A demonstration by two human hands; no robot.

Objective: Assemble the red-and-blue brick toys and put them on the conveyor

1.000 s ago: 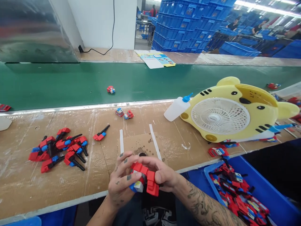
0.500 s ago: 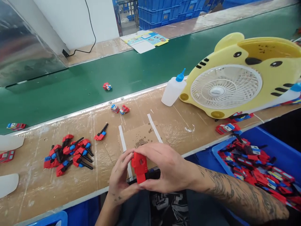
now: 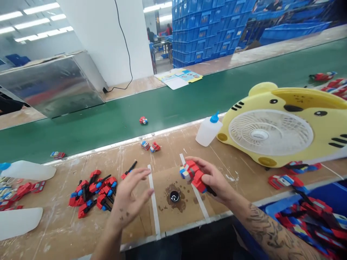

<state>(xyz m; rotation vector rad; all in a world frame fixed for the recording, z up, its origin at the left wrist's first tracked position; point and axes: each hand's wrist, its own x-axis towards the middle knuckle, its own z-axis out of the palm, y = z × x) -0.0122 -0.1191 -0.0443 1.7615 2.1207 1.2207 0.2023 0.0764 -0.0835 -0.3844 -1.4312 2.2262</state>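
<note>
My right hand point(image 3: 214, 177) is closed around a red toy robot part point(image 3: 193, 173) with blue, white and yellow bits at its left end and a dark piece at its lower end. The part is above the bench, between the white tape strip and the bottle. My left hand point(image 3: 132, 191) is empty, fingers apart, just right of a pile of red, blue and black toy parts point(image 3: 93, 189). A small dark round cup point(image 3: 174, 196) sits on the stained cardboard between two white tape strips point(image 3: 154, 202). My left hand partly hides one loose part with a black rod point(image 3: 129, 169).
Beyond the bench runs a green conveyor belt point(image 3: 108, 121) bearing small toy pieces. A white squeeze bottle point(image 3: 208, 131) stands beside a yellow animal-faced fan point(image 3: 271, 126). At lower right is a blue bin point(image 3: 273, 207) of red parts. More bottles point(image 3: 29, 169) lie at left.
My left hand has let go of the toy part and moved left. My right hand has lifted it up and right, turning it. The view has tilted up, and the dark cup now shows.
</note>
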